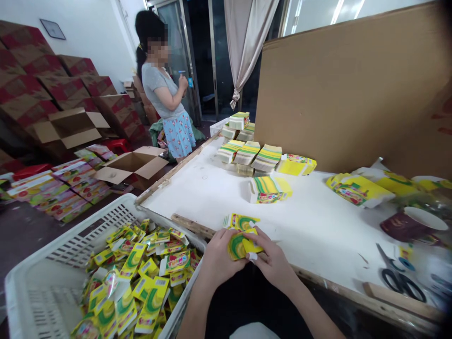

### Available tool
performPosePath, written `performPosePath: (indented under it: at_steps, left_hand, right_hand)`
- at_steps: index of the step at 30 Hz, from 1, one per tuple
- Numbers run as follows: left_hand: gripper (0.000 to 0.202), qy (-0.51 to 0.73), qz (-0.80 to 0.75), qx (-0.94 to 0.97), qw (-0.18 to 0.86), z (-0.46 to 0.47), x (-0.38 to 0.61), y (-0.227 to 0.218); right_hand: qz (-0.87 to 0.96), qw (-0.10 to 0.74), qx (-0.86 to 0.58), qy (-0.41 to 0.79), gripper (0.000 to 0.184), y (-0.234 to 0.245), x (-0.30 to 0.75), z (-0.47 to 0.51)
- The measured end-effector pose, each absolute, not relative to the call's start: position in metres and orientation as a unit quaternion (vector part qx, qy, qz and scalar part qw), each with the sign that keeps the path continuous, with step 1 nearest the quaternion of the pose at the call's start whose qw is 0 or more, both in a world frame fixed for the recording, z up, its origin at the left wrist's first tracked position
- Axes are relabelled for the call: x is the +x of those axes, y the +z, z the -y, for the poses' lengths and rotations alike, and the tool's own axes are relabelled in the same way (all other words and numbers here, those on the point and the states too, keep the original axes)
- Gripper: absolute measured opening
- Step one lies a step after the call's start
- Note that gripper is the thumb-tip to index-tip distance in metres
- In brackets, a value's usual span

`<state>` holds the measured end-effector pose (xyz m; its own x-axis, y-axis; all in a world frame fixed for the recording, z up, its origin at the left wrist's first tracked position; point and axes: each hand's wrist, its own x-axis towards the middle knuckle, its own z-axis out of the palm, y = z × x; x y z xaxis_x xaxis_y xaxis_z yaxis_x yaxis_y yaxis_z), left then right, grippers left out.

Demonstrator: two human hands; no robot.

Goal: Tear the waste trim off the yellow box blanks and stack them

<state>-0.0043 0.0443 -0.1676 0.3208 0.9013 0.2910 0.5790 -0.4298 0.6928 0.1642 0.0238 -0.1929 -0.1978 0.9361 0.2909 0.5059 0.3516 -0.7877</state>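
Observation:
Both of my hands meet at the near edge of the white table (219, 188). My left hand (219, 256) and my right hand (271, 259) pinch the same small yellow-and-green carton (240, 245), fingers closed on it from either side. Just beyond it a flat yellow carton (240, 220) lies on the table. A white plastic crate (70, 235) at my lower left holds several folded cartons (141, 278) of the same kind.
Stacks of flat cartons (249, 153) sit at the table's far end beside a tall cardboard sheet (353, 84). Scissors (399, 278) and a dark red cup (409, 225) lie at right. A person (165, 94) stands at the back among cardboard boxes (136, 165).

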Motion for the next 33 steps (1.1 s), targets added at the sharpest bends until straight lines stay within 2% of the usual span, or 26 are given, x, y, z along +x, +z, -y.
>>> performPosePath:
  at_steps: [3, 6, 12, 17, 19, 23, 25, 28, 30, 31, 33]
  left_hand:
    - [0.048, 0.319, -0.468, 0.785, 0.251, -0.045, -0.005, -0.165]
    - [0.050, 0.303, -0.455, 0.796, 0.258, -0.048, -0.003, -0.164]
    - [0.051, 0.258, -0.432, 0.839, 0.207, -0.068, 0.000, -0.159]
    - [0.051, 0.241, -0.412, 0.855, 0.204, -0.072, -0.003, -0.160]
    - [0.051, 0.248, -0.423, 0.847, 0.204, -0.065, -0.002, -0.165]
    - [0.049, 0.245, -0.456, 0.828, 0.214, -0.043, -0.015, -0.178]
    - [0.046, 0.227, -0.488, 0.816, 0.212, -0.036, -0.039, -0.184]
    - [0.045, 0.192, -0.579, 0.784, 0.112, -0.034, -0.090, -0.197]
    - [0.064, 0.166, -0.665, 0.728, 0.008, -0.036, -0.119, -0.206]
    - [0.072, 0.167, -0.684, 0.710, -0.006, -0.037, -0.128, -0.210]
    - [0.073, 0.191, -0.665, 0.721, 0.034, -0.037, -0.131, -0.216]
  right_hand:
    - [0.750, 0.373, -0.479, 0.264, 0.028, -0.188, 0.178, -0.026]
    - [0.760, 0.366, -0.459, 0.279, 0.026, -0.185, 0.184, -0.027]
    - [0.642, 0.476, -0.536, 0.271, 0.020, -0.201, 0.168, -0.034]
    - [0.634, 0.478, -0.489, 0.361, 0.030, -0.203, 0.165, -0.032]
    - [0.635, 0.476, -0.491, 0.360, 0.036, -0.202, 0.161, -0.026]
    - [0.650, 0.456, -0.495, 0.352, 0.065, -0.206, 0.152, -0.019]
    - [0.645, 0.441, -0.502, 0.371, 0.071, -0.209, 0.156, -0.022]
    - [0.626, 0.425, -0.591, 0.282, 0.050, -0.215, 0.172, -0.038]
    - [0.643, 0.381, -0.640, 0.182, 0.044, -0.220, 0.180, -0.049]
    - [0.655, 0.359, -0.647, 0.152, 0.043, -0.223, 0.183, -0.054]
    - [0.675, 0.331, -0.647, 0.129, 0.043, -0.228, 0.183, -0.061]
